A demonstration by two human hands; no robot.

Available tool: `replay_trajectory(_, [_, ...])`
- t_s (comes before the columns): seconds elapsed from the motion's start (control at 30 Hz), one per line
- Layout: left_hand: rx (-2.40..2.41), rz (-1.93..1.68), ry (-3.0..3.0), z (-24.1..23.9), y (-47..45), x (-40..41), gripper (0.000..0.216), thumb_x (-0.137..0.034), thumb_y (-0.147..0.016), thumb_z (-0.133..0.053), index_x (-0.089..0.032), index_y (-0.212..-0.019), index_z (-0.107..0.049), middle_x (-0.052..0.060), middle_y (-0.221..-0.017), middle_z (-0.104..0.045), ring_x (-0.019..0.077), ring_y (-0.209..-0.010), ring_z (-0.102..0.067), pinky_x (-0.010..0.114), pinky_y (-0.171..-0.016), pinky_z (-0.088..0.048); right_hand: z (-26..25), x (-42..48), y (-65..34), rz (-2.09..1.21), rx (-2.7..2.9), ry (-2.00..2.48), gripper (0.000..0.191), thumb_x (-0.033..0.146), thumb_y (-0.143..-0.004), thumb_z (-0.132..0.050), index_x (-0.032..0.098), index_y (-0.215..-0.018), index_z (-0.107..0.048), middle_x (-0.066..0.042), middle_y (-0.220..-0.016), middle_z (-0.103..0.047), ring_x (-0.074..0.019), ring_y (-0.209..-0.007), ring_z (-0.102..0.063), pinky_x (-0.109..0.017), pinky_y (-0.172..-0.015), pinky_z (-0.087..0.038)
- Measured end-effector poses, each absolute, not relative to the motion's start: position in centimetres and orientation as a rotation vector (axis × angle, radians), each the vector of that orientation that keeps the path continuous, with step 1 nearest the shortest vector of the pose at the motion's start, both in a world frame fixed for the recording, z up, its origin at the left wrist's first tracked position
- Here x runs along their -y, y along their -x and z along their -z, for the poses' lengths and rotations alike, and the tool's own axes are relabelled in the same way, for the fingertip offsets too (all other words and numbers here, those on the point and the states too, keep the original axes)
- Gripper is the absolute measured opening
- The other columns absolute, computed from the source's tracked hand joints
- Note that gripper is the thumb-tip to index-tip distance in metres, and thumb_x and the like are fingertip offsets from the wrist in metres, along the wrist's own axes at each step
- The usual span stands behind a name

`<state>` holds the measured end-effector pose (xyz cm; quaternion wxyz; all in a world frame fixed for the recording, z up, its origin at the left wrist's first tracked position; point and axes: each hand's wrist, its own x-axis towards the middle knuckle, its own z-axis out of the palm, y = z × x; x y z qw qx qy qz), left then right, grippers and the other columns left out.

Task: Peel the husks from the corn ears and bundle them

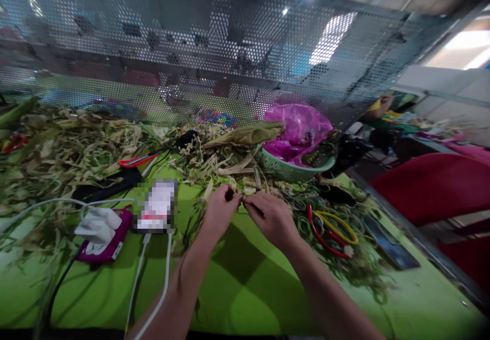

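Husk strip (242, 200) pinched between both hands at table centre.
Left hand (221, 211) and right hand (271, 216) meet fingertip to fingertip, fingers curled closed on the strip above the green table (245, 284). Basket (294, 169) sits at one o'clock, pliers (331, 230) at three, phone (156, 206) at nine.

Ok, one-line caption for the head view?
Left hand and right hand pinch a dried leaf strip together over a green table strewn with husks.
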<state>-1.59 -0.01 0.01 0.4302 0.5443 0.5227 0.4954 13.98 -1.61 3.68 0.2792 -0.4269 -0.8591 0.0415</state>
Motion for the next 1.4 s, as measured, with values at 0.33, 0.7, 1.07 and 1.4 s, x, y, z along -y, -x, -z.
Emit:
replay_trajectory(0.33, [-1.398,-0.964,-1.970,-1.4,1.5,1.1,0.009,-0.014,-0.079,-0.053,-0.018,-0.073,-0.058,0.004,-0.077,-0.061,0.0163,-0.072,-0.051,0.026,-0.065,-0.034,-4.5,1.0,-15.6,-0.110,2.431,1.081,0.022,0.021,-0.094,-0.047,0.018,-0.079,-0.063,-0.005,-0.072,-0.060,-0.0164,-0.068,-0.052,-0.027,-0.064,-0.035])
replay_trajectory(0.7, [-0.757,-1.108,-0.839,-2.1,1.1,1.3,0.026,-0.028,-0.063,-0.077,-0.014,-0.079,-0.062,0.000,-0.070,-0.062,0.0108,-0.063,-0.055,0.024,-0.066,-0.043,-3.1,-0.8,-16.5,-1.080,1.730,1.107,0.020,0.037,-0.079,-0.067,0.018,-0.074,-0.063,0.003,-0.064,-0.057,-0.0118,-0.058,-0.049,-0.024,-0.058,-0.040])
replay_trajectory(1.07, [-1.208,-1.338,-1.113,-0.3,0.6,0.3,0.011,-0.022,-0.073,-0.064,-0.016,-0.075,-0.055,-0.002,-0.066,-0.056,0.0115,-0.062,-0.050,0.024,-0.061,-0.039,-2.7,1.6,-13.8,-0.159,2.148,1.177,0.020,0.024,-0.093,-0.049,0.020,-0.088,-0.068,-0.006,-0.078,-0.064,-0.0173,-0.071,-0.058,-0.028,-0.068,-0.043])
replay_trajectory(1.4, [-1.512,-1.451,-2.101,-1.0,0.0,2.5,0.021,-0.007,-0.086,-0.049,-0.019,-0.100,-0.060,0.008,-0.101,-0.064,0.0213,-0.097,-0.057,0.035,-0.083,-0.046,-3.8,1.3,-13.8,-0.947,1.590,1.193,0.024,0.041,-0.086,-0.056,0.019,-0.082,-0.064,-0.001,-0.074,-0.057,-0.0154,-0.067,-0.052,-0.025,-0.060,-0.042])
